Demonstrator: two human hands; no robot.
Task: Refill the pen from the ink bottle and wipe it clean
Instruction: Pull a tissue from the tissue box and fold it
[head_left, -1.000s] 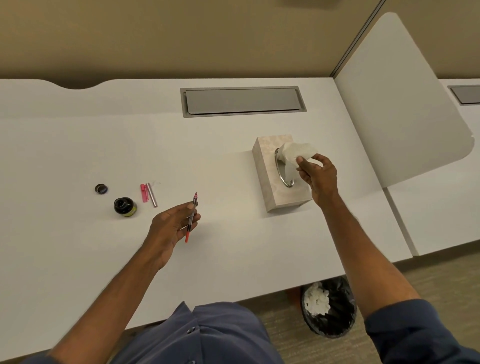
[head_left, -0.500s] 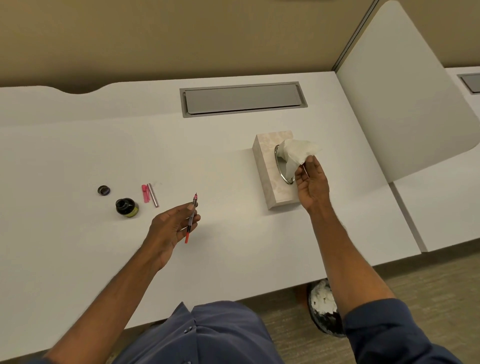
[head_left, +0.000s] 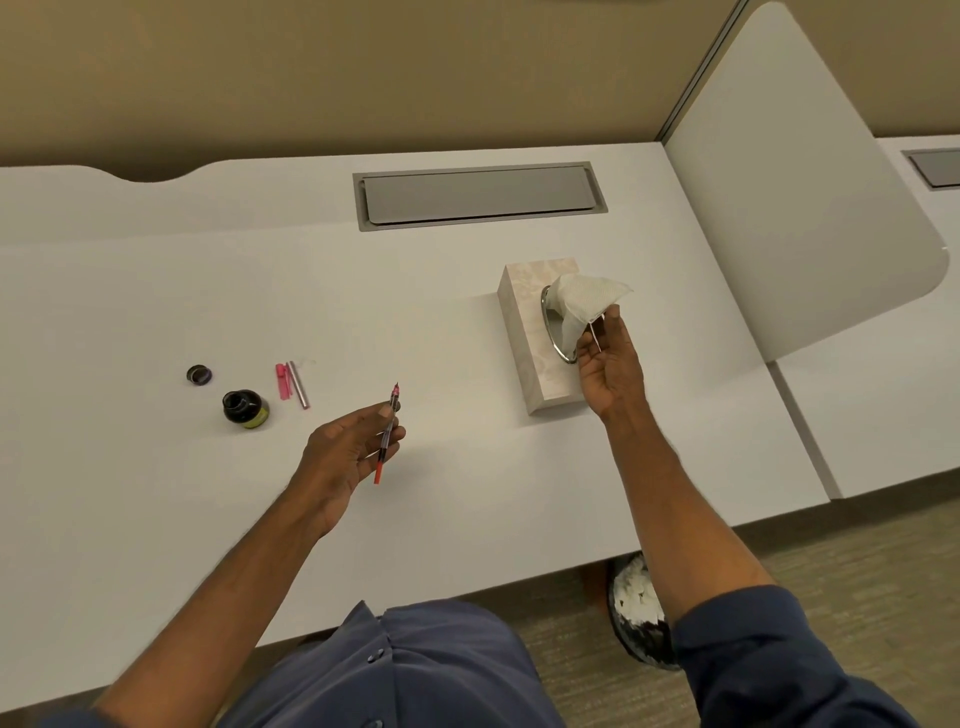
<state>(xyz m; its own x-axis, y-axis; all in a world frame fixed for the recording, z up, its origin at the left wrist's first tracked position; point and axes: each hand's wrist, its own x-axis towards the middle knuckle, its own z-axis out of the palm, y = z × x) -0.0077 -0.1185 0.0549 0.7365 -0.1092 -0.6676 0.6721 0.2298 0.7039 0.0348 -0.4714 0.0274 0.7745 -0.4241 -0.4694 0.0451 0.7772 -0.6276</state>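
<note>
White counter against a tan wall

Grey recessed hatch (head_left: 480, 196) in the counter (head_left: 156, 291); white divider panel (head_left: 789, 182) at right; beige carpet (head_left: 857, 561) below, bin (head_left: 639, 608) underneath

The desk (head_left: 156, 493) is plain white, with a flat grey metal panel (head_left: 478, 195) set into it. The tissue box (head_left: 530, 332) is pale beige with a faint marbled pattern and a silvery ring at its opening; the tissue (head_left: 584, 299) is white with a fine embossed texture. The pen (head_left: 387, 434) is clear-bodied with a red-orange end. The ink bottle (head_left: 243, 408) is black with a yellow-green label. Beside it lie a pink piece (head_left: 282, 381) and a silvery-pink one (head_left: 300, 384). The sleeve (head_left: 769, 660) is dark blue.
</note>
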